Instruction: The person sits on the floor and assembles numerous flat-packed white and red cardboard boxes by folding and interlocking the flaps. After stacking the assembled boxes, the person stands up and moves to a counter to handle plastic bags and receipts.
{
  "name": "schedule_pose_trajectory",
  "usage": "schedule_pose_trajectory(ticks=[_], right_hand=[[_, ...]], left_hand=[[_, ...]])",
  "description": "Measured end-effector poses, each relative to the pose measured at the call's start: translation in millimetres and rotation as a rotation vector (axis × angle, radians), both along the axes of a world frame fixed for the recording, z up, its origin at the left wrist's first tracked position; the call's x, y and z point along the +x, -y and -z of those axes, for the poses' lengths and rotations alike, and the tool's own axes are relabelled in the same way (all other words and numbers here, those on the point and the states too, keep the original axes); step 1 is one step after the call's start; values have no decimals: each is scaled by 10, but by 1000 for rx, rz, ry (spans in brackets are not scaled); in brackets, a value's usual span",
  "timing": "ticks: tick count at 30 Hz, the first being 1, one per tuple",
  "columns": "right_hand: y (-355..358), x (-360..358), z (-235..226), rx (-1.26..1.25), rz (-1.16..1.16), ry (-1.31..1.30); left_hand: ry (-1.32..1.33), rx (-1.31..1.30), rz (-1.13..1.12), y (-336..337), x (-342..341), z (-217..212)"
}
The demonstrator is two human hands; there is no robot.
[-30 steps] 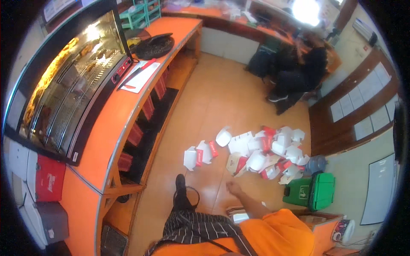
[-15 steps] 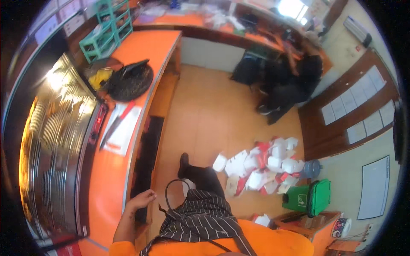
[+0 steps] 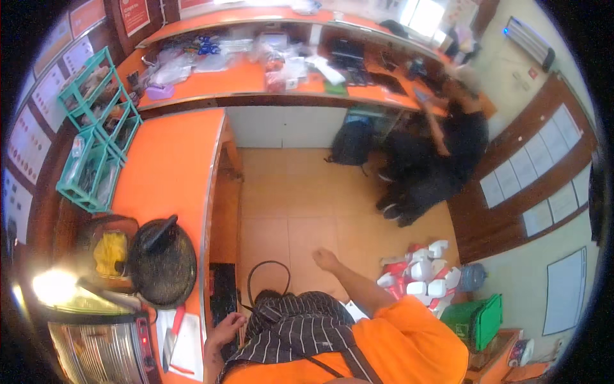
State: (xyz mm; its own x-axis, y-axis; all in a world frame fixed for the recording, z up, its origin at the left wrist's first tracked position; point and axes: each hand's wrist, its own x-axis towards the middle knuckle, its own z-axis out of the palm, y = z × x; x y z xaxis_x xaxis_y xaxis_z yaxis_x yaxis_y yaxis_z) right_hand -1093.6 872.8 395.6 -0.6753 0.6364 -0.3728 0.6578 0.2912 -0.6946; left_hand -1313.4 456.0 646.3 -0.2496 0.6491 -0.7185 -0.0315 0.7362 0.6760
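My left hand (image 3: 231,324) hangs beside the edge of the orange counter (image 3: 167,153), fingers loosely bent and apart, with nothing in it. My right hand (image 3: 327,259) is held out in front of me over the tiled floor, its fingers curled into a loose fist that shows nothing inside. On the counter nearest my left hand lies a knife with a red handle (image 3: 178,318), on a white cutting board (image 3: 187,342). Beyond it sits a round black pan (image 3: 162,264) with a dark object on top. I wear a striped apron (image 3: 294,326).
White and red cartons (image 3: 422,272) lie heaped on the floor at right, by a green bin (image 3: 473,321) and a blue water bottle (image 3: 473,278). A person in black (image 3: 441,147) sits at the back counter. Green stacked baskets (image 3: 96,134) and a lit display cabinet (image 3: 99,349) stand at left.
I have moved forward along the counter, so the pan, knife and cartons now lie nearer. My right hand has come into view, and the back counter shows more fully.
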Motion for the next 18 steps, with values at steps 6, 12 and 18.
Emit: schedule_pose_trajectory(ticks=[6,12,18], right_hand=[[-1396,-2562,-1512,24,-81,-250],[-2026,-2801,-1378,-61,-2,-201],[-4004,-2816,-1783,-105,604,-745]], left_hand=[[-178,216,-12,-1532,-1110,-147],[-230,301,-29,-3643,-2560,-378],[-662,587,-239,-6216,-3995,-177]])
